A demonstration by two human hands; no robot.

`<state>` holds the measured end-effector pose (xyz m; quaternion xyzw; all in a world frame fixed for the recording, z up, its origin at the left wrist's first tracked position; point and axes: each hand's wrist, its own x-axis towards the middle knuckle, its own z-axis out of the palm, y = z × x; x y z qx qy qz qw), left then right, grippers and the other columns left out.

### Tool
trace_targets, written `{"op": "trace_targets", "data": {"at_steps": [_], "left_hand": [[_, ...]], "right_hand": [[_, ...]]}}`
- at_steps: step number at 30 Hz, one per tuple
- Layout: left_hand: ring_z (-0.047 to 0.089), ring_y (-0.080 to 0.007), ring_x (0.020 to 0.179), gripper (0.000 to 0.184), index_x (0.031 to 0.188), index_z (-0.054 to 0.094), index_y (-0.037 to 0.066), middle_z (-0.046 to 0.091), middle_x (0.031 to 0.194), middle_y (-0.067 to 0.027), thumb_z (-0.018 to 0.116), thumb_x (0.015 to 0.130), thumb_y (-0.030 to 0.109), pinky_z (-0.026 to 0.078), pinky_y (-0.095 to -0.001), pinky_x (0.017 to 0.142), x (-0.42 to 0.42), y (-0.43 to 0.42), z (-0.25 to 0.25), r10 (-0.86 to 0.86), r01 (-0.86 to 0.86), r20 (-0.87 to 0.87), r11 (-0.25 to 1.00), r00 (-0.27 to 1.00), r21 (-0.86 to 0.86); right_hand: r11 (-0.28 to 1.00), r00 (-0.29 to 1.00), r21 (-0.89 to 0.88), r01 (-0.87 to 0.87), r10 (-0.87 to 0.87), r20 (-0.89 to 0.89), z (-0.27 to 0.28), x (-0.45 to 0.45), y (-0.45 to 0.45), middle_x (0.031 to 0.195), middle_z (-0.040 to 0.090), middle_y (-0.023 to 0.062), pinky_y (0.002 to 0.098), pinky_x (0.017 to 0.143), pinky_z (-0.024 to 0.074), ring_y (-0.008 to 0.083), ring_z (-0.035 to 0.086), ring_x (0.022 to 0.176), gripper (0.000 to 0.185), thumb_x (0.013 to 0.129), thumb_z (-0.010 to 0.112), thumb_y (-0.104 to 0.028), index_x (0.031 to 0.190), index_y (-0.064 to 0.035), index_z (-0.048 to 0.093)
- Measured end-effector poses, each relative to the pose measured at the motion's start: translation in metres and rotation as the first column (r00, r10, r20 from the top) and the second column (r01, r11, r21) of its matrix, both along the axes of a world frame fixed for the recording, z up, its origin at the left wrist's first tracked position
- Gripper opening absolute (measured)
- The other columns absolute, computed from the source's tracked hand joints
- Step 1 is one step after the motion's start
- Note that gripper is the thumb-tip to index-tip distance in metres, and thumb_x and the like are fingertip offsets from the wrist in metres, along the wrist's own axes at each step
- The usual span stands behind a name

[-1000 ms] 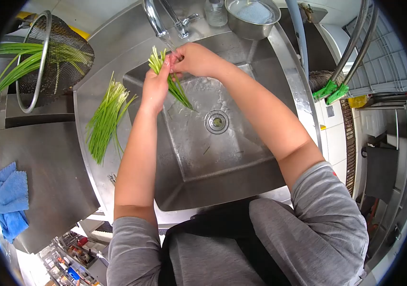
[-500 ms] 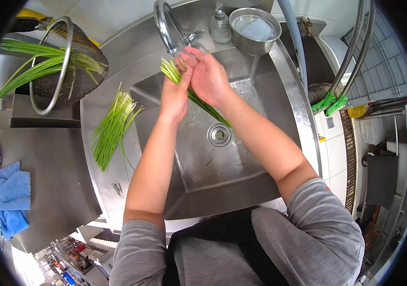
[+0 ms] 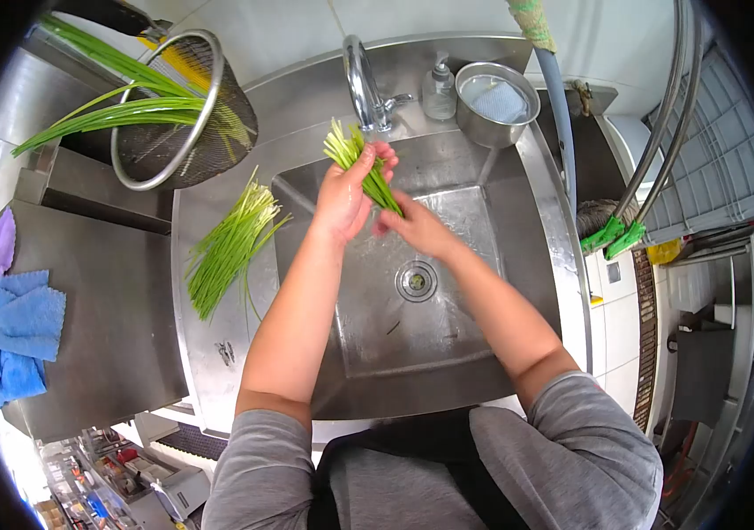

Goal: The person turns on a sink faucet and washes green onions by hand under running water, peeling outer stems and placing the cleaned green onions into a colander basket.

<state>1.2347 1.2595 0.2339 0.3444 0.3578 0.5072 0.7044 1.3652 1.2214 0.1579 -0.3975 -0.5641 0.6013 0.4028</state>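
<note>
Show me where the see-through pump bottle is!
In the head view, the pump bottle stands near the top, right of centre, behind the sink basin, with the faucet on its left and the metal pot on its right.

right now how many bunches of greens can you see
3: one bunch in the left hand, a second bunch on the ledge left of the sink, a third bunch sticking out of the strainer. More could be hidden inside.
</note>
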Motion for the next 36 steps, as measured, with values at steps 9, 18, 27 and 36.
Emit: {"op": "trace_targets", "data": {"at_steps": [9,18,27,36], "left_hand": [[0.034,-0.0075,0.056,0.021,0.091,0.048,0.008,0.031,0.062,0.0051,0.049,0.094,0.029,0.038,-0.0271,0.059,0.004,-0.052,0.016,-0.052,0.069,-0.146,0.991,0.988,0.112],[0.036,-0.0065,0.057,0.023,0.098,0.048,0.007,0.039,0.068,0.0036,0.054,0.089,0.028,0.035,-0.0237,0.055,-0.057,-0.106,0.173,0.201,0.171,-0.729,0.9,0.654,0.401],[0.054,-0.035,0.094,0.026,0.103,0.039,0.001,0.054,0.098,-0.0204,0.041,0.079,0.011,0.041,-0.045,0.077,-0.1,-0.11,0.346,0.611,0.575,-0.69,0.746,-0.389,0.336],[0.054,-0.0237,0.102,0.023,0.099,0.059,0.006,0.058,0.103,-0.0085,0.052,0.078,0.014,0.043,-0.0342,0.087,-0.101,-0.024,0.269,0.828,0.849,-0.253,0.411,-0.5,-0.333]], "right_hand": [[0.98,0.969,-0.041,0.193,-0.184,0.168,-0.035,-0.016,-0.084,0.061,0.049,0.0054,0.0305,0.055,0.0372,0.0124,0.042,0.059,0.033,0.089,0.056,-0.031,0.086,0.0019,0.057],[0.612,0.05,-0.694,-0.379,0.762,0.645,-0.137,0.072,-0.184,0.094,0.064,0.0173,0.042,0.072,0.0471,0.0344,0.062,0.083,0.044,0.085,0.053,-0.043,0.088,-0.0003,0.064],[0.988,0.709,0.109,-0.11,0.001,0.705,-0.034,0.116,-0.228,0.087,0.06,0.0173,0.0411,0.072,0.0469,0.0346,0.059,0.079,0.024,0.083,0.058,-0.026,0.092,-0.0042,0.059],[0.945,0.435,0.315,0.093,-0.323,0.841,0.003,0.124,-0.328,0.09,0.058,0.0102,0.0416,0.073,0.0416,0.0292,0.058,0.081,0.016,0.082,0.059,-0.021,0.086,-0.0067,0.062]]}}
